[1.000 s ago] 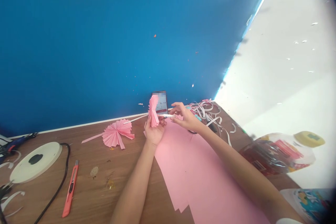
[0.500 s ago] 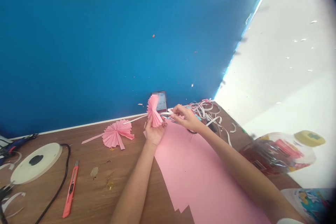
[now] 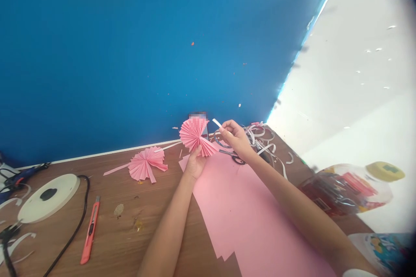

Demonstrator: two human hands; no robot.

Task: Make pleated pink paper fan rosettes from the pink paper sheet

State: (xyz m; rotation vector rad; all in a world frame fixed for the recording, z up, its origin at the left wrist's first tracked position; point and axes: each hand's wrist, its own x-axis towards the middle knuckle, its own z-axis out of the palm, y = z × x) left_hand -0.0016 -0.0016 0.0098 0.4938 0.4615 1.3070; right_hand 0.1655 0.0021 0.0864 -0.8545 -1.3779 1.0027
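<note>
My left hand (image 3: 196, 165) pinches a pleated pink paper fan (image 3: 191, 133) by its lower middle, with the pleats spread toward me. Between the thumb and fingers of my right hand (image 3: 239, 142) is a thin white strip (image 3: 216, 123), its end sticking up to the left, apart from the fan. A second pleated pink fan (image 3: 144, 166) lies on the table to the left, and a pale strip (image 3: 170, 145) runs from it to behind the held fan. Scissors (image 3: 238, 159) rest on the pink paper sheets (image 3: 247, 212) below my right hand.
A phone (image 3: 205, 130) leans on the blue wall behind the fan. Curled strips (image 3: 268, 136) pile up at the back right. A red cutter knife (image 3: 90, 231), black cord (image 3: 82, 214) and round cream-coloured object (image 3: 48, 197) lie left. A large bottle (image 3: 347, 188) stands at right.
The held fan has turned to show its pleats more fully. My right hand has moved slightly right and up, and the white strip's end now points upward, away from the fan.
</note>
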